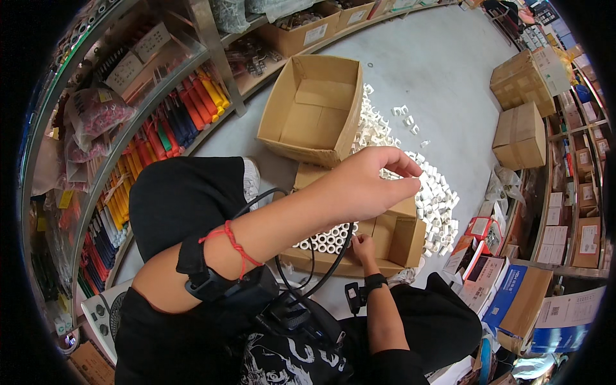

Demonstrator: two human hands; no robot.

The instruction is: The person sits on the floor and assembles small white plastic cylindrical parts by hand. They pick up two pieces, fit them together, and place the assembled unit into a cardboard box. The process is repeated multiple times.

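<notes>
My left hand [378, 183] reaches across to the right, above the edge of a loose pile of white plastic pipe fittings [437, 205] on the floor. Its fingers are curled, the thumb and fingertips drawn close together; what they pinch, if anything, I cannot make out. Below it an open cardboard box [394, 240] holds white ring-ended fittings [325, 242] packed in rows, standing on end, at its left side. My right hand [364, 249] is inside this box beside the rows, fingers closed, their tips partly hidden. My left forearm covers part of the box.
A second open cardboard box [314, 106] stands beyond. Stray fittings [409, 120] lie on the grey floor [443, 70]. Shelves with coloured rods [192, 96] run along the left; cartons [520, 135] and boxes line the right. Black cables [333, 266] hang across the packed box.
</notes>
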